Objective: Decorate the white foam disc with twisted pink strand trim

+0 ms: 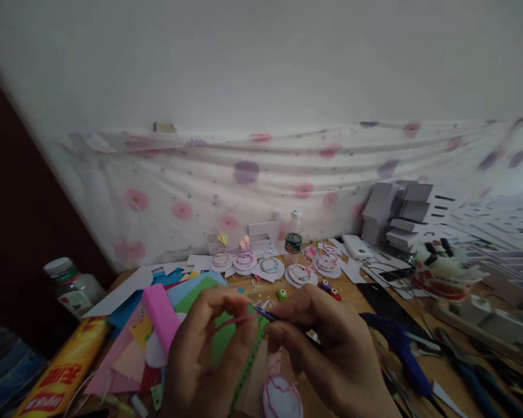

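Note:
My left hand (207, 354) pinches a thin pink strip (235, 320) between thumb and fingers. In my right hand (335, 342), thumb and forefinger close on a slim dark pointed tool (265, 313); its exact kind is not clear. The tool's tip meets the end of the strip, close to the left fingertips. Below the hands lies a white disc (282, 400) with pink cord around its edge. Green sheets (200, 295) show behind my left hand, partly covered by it.
Several white discs with beaded rings (269, 266) stand along the back. A pink block (160, 316) and coloured sheets lie left, beside a yellow packet (65, 366). At right are a blue glue gun (403, 348), pliers (470, 371) and a power strip (488, 328). A bottle (293, 238) stands behind.

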The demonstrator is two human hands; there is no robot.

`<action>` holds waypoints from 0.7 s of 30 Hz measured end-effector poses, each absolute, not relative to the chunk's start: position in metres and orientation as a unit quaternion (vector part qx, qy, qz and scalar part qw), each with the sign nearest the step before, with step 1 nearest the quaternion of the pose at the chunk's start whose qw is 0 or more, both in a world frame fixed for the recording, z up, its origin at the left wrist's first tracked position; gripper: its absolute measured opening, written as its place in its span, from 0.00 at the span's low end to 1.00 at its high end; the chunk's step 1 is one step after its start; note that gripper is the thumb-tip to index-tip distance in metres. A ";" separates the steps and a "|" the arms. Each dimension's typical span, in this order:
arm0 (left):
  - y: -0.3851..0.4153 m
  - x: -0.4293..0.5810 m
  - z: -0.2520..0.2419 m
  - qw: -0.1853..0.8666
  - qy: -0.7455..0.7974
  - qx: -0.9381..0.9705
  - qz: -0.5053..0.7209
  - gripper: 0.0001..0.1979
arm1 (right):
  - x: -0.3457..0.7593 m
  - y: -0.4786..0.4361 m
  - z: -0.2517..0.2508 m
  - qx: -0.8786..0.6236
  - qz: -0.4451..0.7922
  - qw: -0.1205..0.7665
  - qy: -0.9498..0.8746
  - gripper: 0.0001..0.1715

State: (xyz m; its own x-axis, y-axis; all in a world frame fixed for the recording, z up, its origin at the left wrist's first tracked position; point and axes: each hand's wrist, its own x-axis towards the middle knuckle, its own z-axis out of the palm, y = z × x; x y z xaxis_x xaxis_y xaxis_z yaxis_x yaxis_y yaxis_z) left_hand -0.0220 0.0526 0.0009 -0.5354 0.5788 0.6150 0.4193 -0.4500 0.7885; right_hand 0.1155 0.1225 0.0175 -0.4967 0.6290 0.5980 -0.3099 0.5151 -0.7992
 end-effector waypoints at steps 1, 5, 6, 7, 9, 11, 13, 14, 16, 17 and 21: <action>0.053 -0.022 0.002 0.036 0.524 0.496 0.692 0.05 | 0.115 0.123 0.017 -0.109 0.481 0.491 -0.718 0.09; 0.053 -0.022 0.004 -0.057 0.500 0.576 0.644 0.06 | 0.115 0.123 0.017 -0.106 0.480 0.494 -0.717 0.08; 0.053 -0.022 0.004 -0.069 0.497 0.582 0.641 0.07 | 0.116 0.123 0.018 -0.105 0.477 0.494 -0.719 0.07; 0.052 -0.022 0.005 -0.074 0.494 0.585 0.639 0.07 | 0.116 0.123 0.018 -0.104 0.470 0.495 -0.723 0.07; 0.051 -0.020 0.006 -0.059 0.493 0.589 0.638 0.08 | 0.118 0.124 0.018 -0.104 0.448 0.502 -0.733 0.05; 0.050 -0.018 0.008 -0.028 0.497 0.587 0.639 0.08 | 0.118 0.124 0.018 -0.105 0.418 0.510 -0.744 0.05; 0.048 -0.017 0.009 0.009 0.509 0.581 0.635 0.09 | 0.119 0.124 0.016 -0.104 0.396 0.514 -0.754 0.04; 0.047 -0.016 0.009 0.023 0.515 0.579 0.632 0.10 | 0.119 0.125 0.016 -0.102 0.388 0.514 -0.758 0.04; 0.046 -0.016 0.007 0.036 0.525 0.574 0.627 0.13 | 0.119 0.125 0.015 -0.098 0.373 0.517 -0.764 0.05; 0.045 -0.016 0.006 0.039 0.532 0.570 0.625 0.14 | 0.119 0.126 0.014 -0.094 0.370 0.518 -0.766 0.05; 0.045 -0.019 0.002 0.035 0.566 0.562 0.603 0.17 | 0.120 0.128 0.014 -0.074 0.374 0.515 -0.768 0.03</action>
